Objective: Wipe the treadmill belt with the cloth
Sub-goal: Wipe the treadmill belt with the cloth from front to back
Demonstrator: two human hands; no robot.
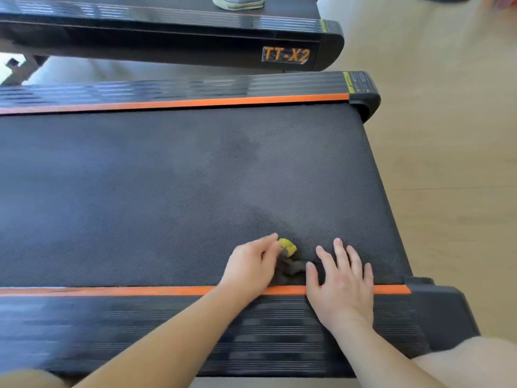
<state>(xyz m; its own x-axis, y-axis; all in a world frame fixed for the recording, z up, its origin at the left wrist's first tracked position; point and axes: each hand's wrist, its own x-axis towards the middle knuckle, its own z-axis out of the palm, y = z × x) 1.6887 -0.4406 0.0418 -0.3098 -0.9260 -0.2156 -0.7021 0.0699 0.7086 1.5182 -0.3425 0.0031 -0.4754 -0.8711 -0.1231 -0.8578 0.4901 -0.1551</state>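
The dark treadmill belt fills the middle of the view, edged by orange stripes. A small crumpled cloth, yellow on one end and grey-brown on the other, lies on the belt near its front edge. My left hand is on the cloth's left side, fingers bent over it and touching it. Just right of the cloth, my right hand lies flat with spread fingers on the belt and the orange stripe.
The ribbed black side rail runs along the front, its end cap at the right. A second treadmill marked TT-X2 stands behind, with a shoe on it. Light wooden floor lies to the right.
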